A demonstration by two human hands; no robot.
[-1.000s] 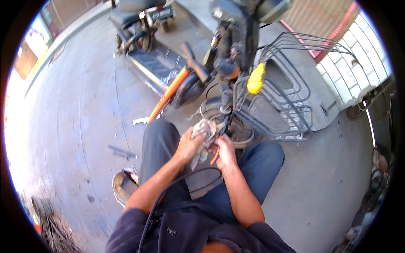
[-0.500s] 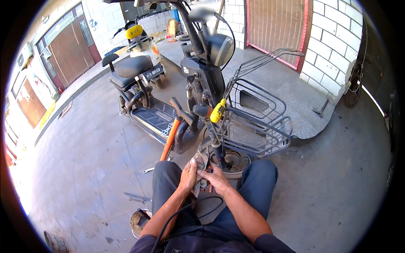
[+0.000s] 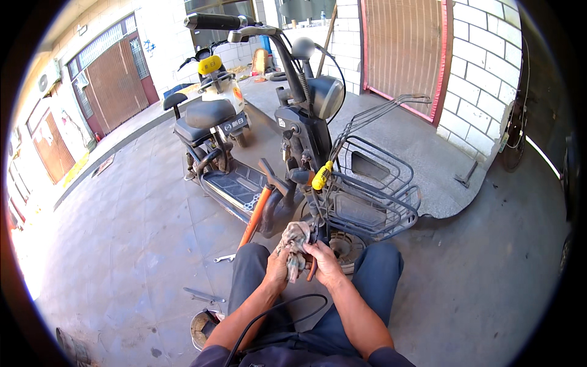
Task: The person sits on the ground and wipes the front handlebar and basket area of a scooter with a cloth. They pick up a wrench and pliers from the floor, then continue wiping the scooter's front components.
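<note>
Wire basket (image 3: 374, 191), contents unclear, at two o'clock from left hand (image 3: 277, 269) gripping rag (image 3: 295, 240). Right hand (image 3: 326, 263) pinches orange-handled tool (image 3: 312, 270). At left hand's eleven o'clock, orange T-shaped tool (image 3: 255, 215) leans.

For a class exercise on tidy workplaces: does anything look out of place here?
Yes: a wrench lies loose on the floor, outside the left knee, where it might be stepped on. A bright yellow object stands out against the dark basket. The cloth in the left hand is merely crumpled.

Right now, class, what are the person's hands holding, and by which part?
The left hand grips a bunched rag by its left side; the right hand holds an orange-handled tool, apparently by the handle.
</note>
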